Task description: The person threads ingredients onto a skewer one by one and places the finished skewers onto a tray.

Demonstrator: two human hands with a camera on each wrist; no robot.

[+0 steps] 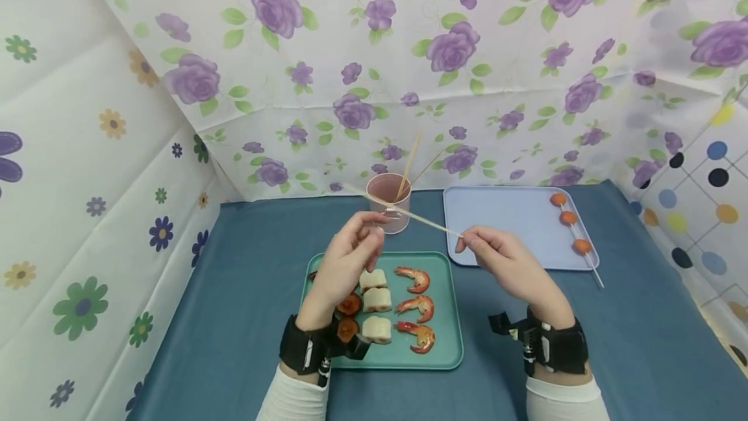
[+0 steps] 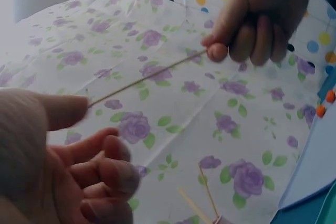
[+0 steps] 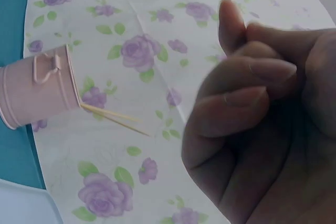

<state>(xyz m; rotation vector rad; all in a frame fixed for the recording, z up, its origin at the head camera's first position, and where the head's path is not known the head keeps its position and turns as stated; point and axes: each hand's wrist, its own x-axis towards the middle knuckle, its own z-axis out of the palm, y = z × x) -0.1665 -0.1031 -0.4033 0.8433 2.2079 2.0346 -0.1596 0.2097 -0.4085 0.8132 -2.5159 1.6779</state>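
My right hand [image 1: 508,264] pinches one end of a thin wooden skewer [image 1: 425,220] between thumb and fingertips. The skewer slants up to the left, past my left hand [image 1: 343,260]. In the left wrist view, the left thumb [image 2: 65,111] lies straight by the skewer, while the other fingers are loosely bent with a gap below the thumb. Under the left hand is a green tray [image 1: 447,361] with shrimp [image 1: 422,309], white pieces [image 1: 376,300] and round brown pieces [image 1: 349,305], partly hidden by the hand and wrist strap.
Behind the hands a pink cup [image 1: 380,221] holds wooden skewers [image 1: 408,166]. To the right, a pale blue tray [image 1: 497,213] bears a skewer with three orange pieces [image 1: 568,217], its end over the front rim. Floral cloth [image 1: 362,51] hangs along the back of the blue table [image 1: 245,317].
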